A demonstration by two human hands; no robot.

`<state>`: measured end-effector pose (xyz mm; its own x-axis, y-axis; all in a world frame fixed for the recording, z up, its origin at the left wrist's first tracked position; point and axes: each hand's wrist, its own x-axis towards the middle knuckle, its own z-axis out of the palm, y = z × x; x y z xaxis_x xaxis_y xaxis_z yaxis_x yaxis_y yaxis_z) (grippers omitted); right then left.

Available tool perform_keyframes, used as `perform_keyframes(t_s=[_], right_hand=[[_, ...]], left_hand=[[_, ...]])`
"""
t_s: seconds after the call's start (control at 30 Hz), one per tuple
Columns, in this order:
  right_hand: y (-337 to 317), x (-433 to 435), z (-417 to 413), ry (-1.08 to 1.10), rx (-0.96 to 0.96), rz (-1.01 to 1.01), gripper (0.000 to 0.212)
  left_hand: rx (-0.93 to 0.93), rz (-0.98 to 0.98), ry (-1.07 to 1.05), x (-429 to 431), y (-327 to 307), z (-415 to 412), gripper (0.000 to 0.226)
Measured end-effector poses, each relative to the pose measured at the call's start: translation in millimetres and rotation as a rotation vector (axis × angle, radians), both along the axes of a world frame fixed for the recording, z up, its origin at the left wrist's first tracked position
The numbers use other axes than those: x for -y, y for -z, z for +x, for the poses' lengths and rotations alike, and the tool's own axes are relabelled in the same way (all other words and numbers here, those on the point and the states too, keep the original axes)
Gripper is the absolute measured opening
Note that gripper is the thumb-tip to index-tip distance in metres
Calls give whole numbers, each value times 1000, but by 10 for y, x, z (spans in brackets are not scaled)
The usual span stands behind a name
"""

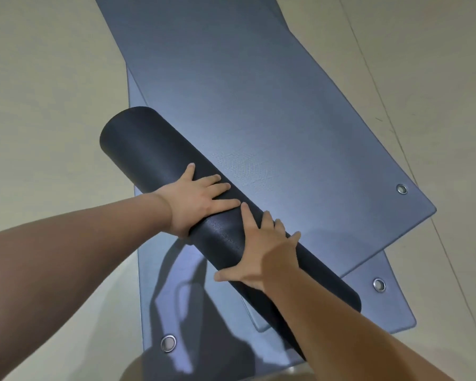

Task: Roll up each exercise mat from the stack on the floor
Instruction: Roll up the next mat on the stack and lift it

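A dark blue exercise mat (259, 105) lies flat on the floor, its near end wound into a thick dark roll (149, 149) that runs diagonally from upper left to lower right. My left hand (201, 202) presses flat on the roll's middle with fingers spread. Just to its right, my right hand (261, 248) lies on the roll too, fingers straight over the top and thumb down the near side. Beneath the top mat lies another blue mat (390, 306) with metal eyelets, turned at a different angle.
Pale beige floor (44, 92) surrounds the mats on both sides. Metal eyelets show at the top mat's right corner (402, 189) and on the lower mat (168, 343). A thin line crosses the floor on the right.
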<state>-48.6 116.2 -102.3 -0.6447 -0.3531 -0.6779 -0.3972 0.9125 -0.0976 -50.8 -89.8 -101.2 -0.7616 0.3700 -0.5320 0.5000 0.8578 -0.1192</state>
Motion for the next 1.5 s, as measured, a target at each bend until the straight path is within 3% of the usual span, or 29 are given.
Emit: perform_keyframes(t_s=[0.2,0.27,0.37,0.47,0.53,0.63,0.7,0.83,0.97,1.07,1.13,1.3,1.5], right_hand=[[28,-76,-191,38,40,-142,156],[45,-104,-201,33,27,-175,153],[97,-102,-208,32,24,-214,145],[123,-88,-210,27,23,-251,140],[126,-98,-239,37,35,-271,138],[121,-113,-351,76,98,-331,139],[119,-105,-447,87,168,-358,141],[149,-94,-599,113,275,-390,147],[124,-92,-607,166,283,-439,148],[-58,-86,-556,233,247,-495,145],[-304,-64,-543,276,224,-545,144],[-1367,-1,-575,351,182,-677,145],[-3311,301,-585,383,260,-856,125]], left_hand=[[-73,252,-243,87,43,169,126],[-228,440,-449,123,132,458,121],[-538,734,-828,-34,320,926,94],[-430,1072,-1455,-531,328,1037,98],[-350,1358,-1741,-816,328,929,102],[-322,1679,-2011,-1013,406,792,96],[-195,1819,-2119,-1017,513,814,92],[102,2007,-2155,-969,620,829,67],[144,2080,-2156,-918,503,734,60],[131,2025,-2105,-811,265,647,43],[128,1969,-2042,-695,25,593,48],[157,1918,-1851,-391,-1038,470,80],[38,1919,-1705,55,-3129,459,83]])
